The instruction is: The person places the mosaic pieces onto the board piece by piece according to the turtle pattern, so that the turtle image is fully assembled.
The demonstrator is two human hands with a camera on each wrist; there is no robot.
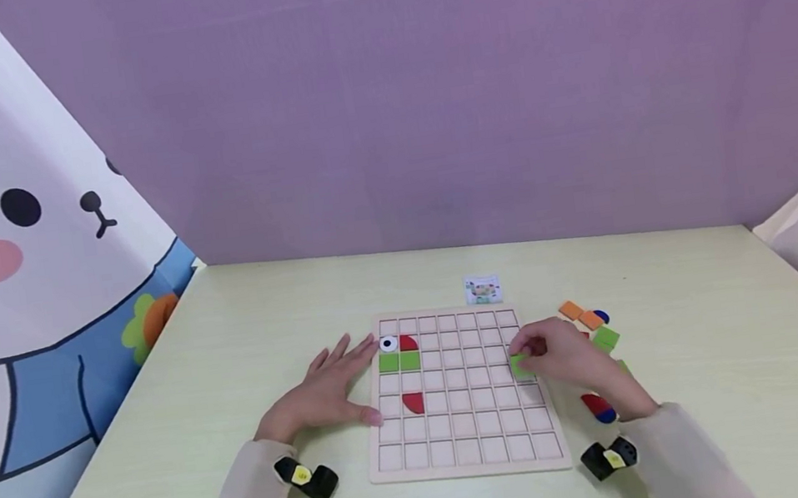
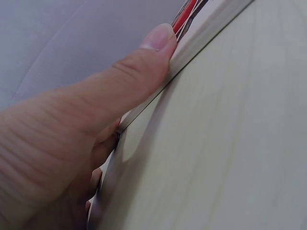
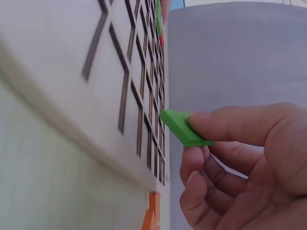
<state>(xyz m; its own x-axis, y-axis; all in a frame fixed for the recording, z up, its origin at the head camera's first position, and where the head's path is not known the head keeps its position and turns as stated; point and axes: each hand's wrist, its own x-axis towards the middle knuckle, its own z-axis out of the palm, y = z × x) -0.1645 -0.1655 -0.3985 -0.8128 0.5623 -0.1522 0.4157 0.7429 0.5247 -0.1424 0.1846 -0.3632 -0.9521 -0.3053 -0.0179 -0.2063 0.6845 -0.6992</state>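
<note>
A pale wooden grid board [image 1: 470, 473] lies flat on the table. Its upper left cells hold a round eye tile [image 1: 388, 344], a red quarter-circle tile [image 1: 408, 343] and two green square tiles [image 1: 389, 362]; another red quarter-circle tile [image 1: 413, 403] sits lower down. With fingers spread, my left hand [image 1: 324, 398] rests against the board's left edge, its thumb at the rim in the left wrist view. My right hand [image 1: 564, 353] pinches a green square tile [image 3: 180, 125] between thumb and fingers, close over the grid's right side.
Right of the board lie loose pieces: orange tiles [image 1: 570, 310], green tiles [image 1: 606, 338], and a red piece [image 1: 597, 405] beside a blue one. A small printed card [image 1: 483, 290] is behind the board. A purple cloth [image 1: 426, 111] hangs along the table's back edge.
</note>
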